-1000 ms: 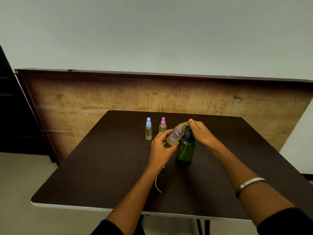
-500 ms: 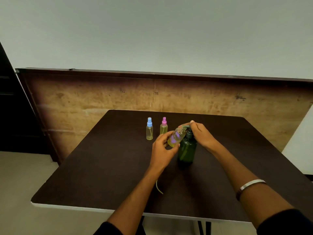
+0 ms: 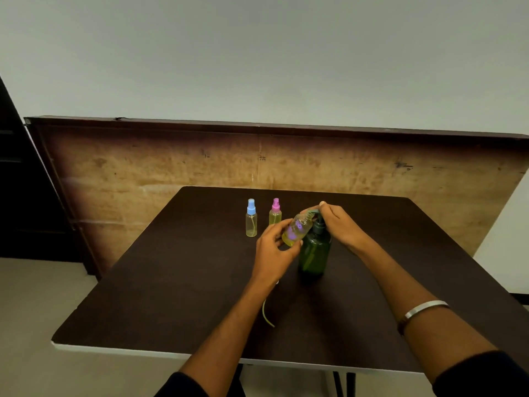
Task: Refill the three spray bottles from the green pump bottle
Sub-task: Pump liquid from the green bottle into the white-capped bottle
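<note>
Comparing this moment with the one a second back, little has shifted: the left hand (image 3: 272,250) has kept its fingers (image 3: 279,226) curled round the open spray bottle (image 3: 297,228), tilted with its mouth up against the pump spout, and the right hand (image 3: 339,222) has stayed draped over the head of the green pump bottle (image 3: 315,252), fingers bent down on it. Any pump stroke between the frames is too slight to make out, and the level inside the held bottle looks much the same, so I judge the fill of this third bottle to be under way, not finished.

Nearest on the worktop (image 3: 171,296) lies one loose dip tube (image 3: 266,315), curving out from under the left wrist; its spray cap is hidden. Next comes the one green pump bottle, upright at mid-worktop. Farther back stand two capped spray bottles, just beside each other: one blue-capped bottle (image 3: 251,218) and one pink-capped bottle (image 3: 275,212), both holding yellowish liquid. That makes three spray bottles in all.
</note>
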